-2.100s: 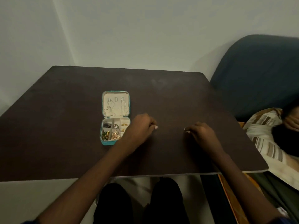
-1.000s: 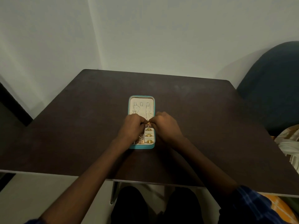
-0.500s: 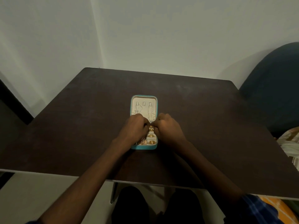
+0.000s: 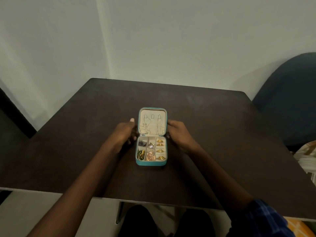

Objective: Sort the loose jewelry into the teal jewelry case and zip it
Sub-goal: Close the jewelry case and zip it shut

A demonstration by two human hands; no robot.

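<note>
Dark brown table (image 4: 213, 134), set against a pale wall (image 4: 171, 40), with a dark blue chair back (image 4: 290, 100) off its right edge and striped fabric (image 4: 307, 159) lower right. Teal jewelry case (image 4: 151, 163), lying open at the table's middle: cream lid (image 4: 152, 122) laid back with thin chains on it, base compartments holding four gold rings (image 4: 160, 149) in the right column and mixed pieces at left. Left hand (image 4: 124, 134) and right hand (image 4: 177, 132) flank the lid, fingers at its side edges; whether they grip or merely touch it cannot be told, and nothing blocks the case.
</note>
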